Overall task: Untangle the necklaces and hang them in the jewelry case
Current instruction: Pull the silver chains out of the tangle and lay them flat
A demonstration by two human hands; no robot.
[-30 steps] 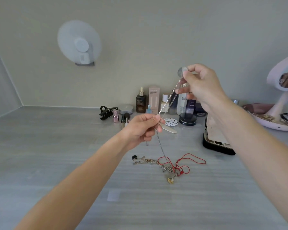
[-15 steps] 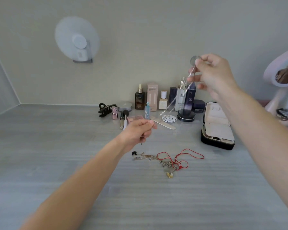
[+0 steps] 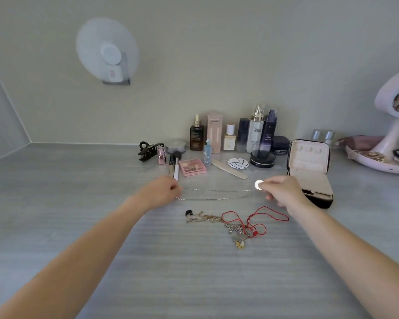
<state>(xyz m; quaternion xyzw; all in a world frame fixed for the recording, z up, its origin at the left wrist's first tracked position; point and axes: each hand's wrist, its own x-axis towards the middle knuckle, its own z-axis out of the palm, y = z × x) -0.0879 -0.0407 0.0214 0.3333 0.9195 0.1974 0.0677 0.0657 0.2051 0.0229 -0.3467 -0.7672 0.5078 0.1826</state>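
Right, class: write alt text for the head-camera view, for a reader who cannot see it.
Two hands stretch a thin silver chain over a grey table: left hand holding one end, right hand pinching its round pendant. Tangled necklaces lie nearer; an open jewelry case stands at right.

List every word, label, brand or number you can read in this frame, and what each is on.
"REVITA LIFT", faint: on the tall dark blue bottle.
Pink box: print near the top, too blurred to read.
White spray bottle: a large mark, not legible.
Brown dropper bottle, cream bottle, dark jar: labels too small to read.
No numbers or signs can be read.
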